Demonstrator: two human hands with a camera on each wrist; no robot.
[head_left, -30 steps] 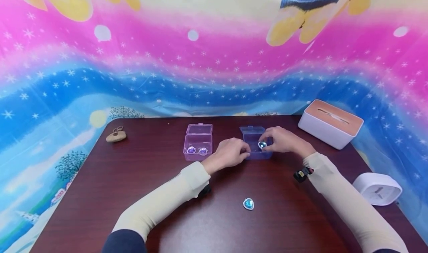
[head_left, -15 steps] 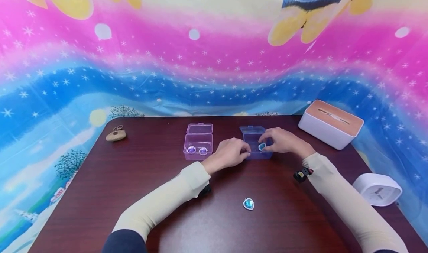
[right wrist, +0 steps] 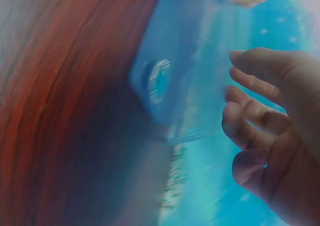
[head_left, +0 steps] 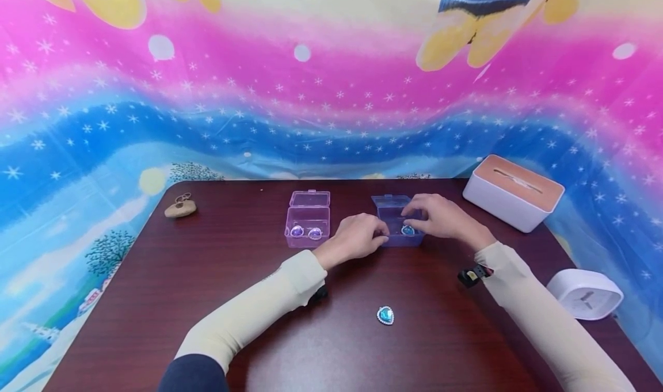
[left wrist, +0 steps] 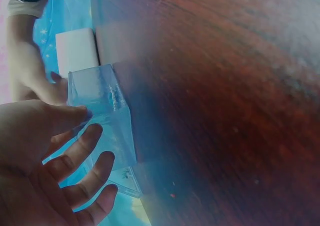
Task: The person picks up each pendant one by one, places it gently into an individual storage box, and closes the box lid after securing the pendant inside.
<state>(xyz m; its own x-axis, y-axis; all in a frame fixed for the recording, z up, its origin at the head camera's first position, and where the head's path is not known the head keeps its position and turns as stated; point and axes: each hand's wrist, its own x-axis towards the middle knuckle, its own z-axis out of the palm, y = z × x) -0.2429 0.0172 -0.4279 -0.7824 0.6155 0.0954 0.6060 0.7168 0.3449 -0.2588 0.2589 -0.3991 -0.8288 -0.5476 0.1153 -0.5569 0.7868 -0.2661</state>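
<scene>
A small see-through blue plastic box (head_left: pixel 396 239) stands with its lid (head_left: pixel 389 201) raised. My left hand (head_left: pixel 358 235) holds its left side; in the left wrist view the thumb lies on the wall and the other fingers curl beside it. A blue heart-shaped gem (right wrist: pixel 160 81) with a beaded silvery edge lies inside the box. Just above the box, my right hand (head_left: pixel 440 219) holds nothing, its fingers spread apart from the gem in the right wrist view. A second blue heart gem (head_left: pixel 385 315) lies on the table nearer to me.
Left of my left hand stands an open pink box (head_left: pixel 307 242) with two purple gems (head_left: pixel 315 233) in it. A tissue box (head_left: pixel 513 196) and a white clock (head_left: pixel 585 294) stand on the right. A beige stone-like object (head_left: pixel 180 209) sits at the far left.
My right hand has let go of the blue gem, which dropped into the blue box, and has lifted slightly. The left hand stays on the box.
</scene>
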